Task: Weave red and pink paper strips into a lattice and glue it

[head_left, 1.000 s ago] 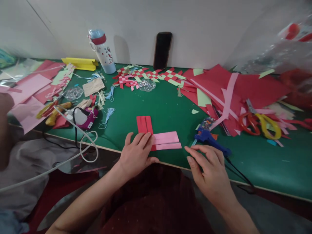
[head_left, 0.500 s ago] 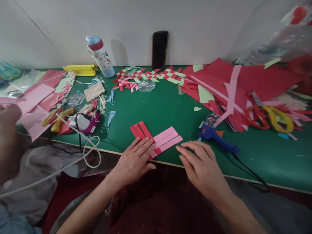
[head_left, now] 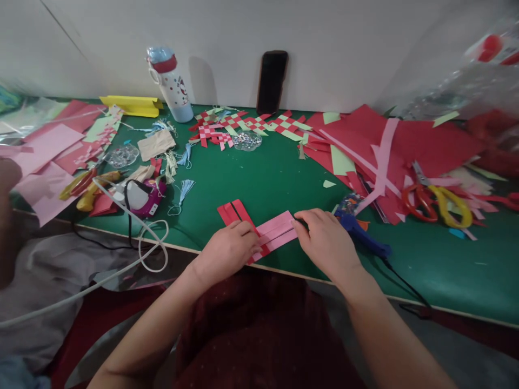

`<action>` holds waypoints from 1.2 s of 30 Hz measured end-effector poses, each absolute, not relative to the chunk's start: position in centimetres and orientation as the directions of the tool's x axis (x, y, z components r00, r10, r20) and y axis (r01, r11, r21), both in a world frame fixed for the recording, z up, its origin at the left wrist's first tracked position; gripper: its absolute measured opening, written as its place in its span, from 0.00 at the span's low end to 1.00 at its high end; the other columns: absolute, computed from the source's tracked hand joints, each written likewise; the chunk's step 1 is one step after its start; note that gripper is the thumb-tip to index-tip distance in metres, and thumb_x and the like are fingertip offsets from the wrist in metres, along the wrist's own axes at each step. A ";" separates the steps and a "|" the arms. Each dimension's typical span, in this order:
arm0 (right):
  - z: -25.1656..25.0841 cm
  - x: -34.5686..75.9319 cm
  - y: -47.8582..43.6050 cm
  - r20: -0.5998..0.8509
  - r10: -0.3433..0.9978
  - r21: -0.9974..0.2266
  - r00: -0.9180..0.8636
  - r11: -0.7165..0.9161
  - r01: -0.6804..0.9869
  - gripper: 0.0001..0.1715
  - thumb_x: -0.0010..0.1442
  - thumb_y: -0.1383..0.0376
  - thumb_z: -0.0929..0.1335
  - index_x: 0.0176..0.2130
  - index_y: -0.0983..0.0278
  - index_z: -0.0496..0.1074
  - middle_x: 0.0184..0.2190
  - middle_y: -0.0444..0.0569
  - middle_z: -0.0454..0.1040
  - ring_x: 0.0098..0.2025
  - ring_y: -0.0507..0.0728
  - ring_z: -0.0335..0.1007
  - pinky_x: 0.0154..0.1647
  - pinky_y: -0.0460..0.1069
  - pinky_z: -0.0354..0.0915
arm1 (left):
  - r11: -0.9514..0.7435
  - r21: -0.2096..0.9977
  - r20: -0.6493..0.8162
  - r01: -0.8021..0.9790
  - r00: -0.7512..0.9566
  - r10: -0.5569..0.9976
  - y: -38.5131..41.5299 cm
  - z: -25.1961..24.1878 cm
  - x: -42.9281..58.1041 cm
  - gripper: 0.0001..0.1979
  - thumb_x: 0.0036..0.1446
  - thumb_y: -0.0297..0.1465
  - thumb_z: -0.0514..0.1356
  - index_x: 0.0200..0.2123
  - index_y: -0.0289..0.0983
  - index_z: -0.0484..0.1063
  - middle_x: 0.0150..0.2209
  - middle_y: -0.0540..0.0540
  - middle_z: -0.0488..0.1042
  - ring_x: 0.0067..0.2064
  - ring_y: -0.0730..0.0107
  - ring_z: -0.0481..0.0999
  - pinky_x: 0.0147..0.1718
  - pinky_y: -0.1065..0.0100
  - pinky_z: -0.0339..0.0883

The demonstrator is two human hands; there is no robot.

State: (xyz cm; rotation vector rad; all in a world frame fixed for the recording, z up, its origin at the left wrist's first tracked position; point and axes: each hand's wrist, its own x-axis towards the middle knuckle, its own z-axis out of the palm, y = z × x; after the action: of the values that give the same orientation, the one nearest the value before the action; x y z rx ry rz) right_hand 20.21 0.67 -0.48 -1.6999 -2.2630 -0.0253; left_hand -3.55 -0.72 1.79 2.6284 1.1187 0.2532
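Red paper strips (head_left: 232,210) and pink paper strips (head_left: 277,227) cross in a small weave near the table's front edge. My left hand (head_left: 232,247) has its fingers curled down on the crossing and hides part of it. At the outer end of the pink strips, my right hand (head_left: 324,240) pinches a strip between thumb and fingers. A blue glue gun (head_left: 363,235) lies just beyond my right hand, its cord running off the table's front edge.
Orange-and-yellow scissors (head_left: 440,202) and red sheets (head_left: 365,140) lie at the right. A bottle (head_left: 172,89) and a leaning phone (head_left: 272,82) stand at the back. White cable (head_left: 140,232), tassels (head_left: 184,192) and a person's arm (head_left: 6,216) are at the left.
My right hand has moved in to the pink strips and taken hold of their end. My left hand's fingers, flat before, are now curled. The view has shifted slightly.
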 end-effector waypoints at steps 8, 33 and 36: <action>0.1 19.6 0.6 0.243 0.940 -0.206 -0.240 0.292 0.934 0.11 0.66 0.63 0.62 0.32 0.61 0.68 0.33 0.50 0.73 0.37 0.60 0.67 0.38 0.54 0.63 | -0.511 0.489 0.029 0.707 0.572 0.820 -0.2 1.3 -3.2 0.06 0.64 0.29 0.58 0.43 0.34 0.72 0.39 0.44 0.72 0.41 0.65 0.74 0.42 0.64 0.70; 3.6 27.1 -2.0 0.316 0.948 -0.321 0.033 0.074 0.944 0.22 0.65 0.50 0.61 0.47 0.62 0.72 0.41 0.56 0.77 0.39 0.63 0.73 0.43 0.59 0.68 | -0.507 0.566 0.141 0.649 0.530 0.836 -0.6 0.0 -3.1 0.09 0.60 0.20 0.55 0.34 0.38 0.72 0.35 0.47 0.74 0.38 0.67 0.73 0.39 0.67 0.66; 1.4 30.1 -1.9 0.282 0.957 -0.118 -0.074 0.111 0.987 0.31 0.64 0.47 0.60 0.51 0.68 0.70 0.45 0.63 0.75 0.47 0.70 0.70 0.48 0.65 0.66 | -0.514 0.576 0.133 0.635 0.548 0.826 -0.5 -0.1 -3.2 0.08 0.62 0.22 0.55 0.34 0.37 0.71 0.34 0.48 0.74 0.38 0.66 0.72 0.38 0.67 0.65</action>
State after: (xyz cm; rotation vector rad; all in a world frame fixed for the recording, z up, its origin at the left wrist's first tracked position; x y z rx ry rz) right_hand 30.14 -1.86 1.38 -1.9144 -2.1051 -0.1499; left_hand -3.20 -0.52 -0.08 2.3194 1.1817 0.5471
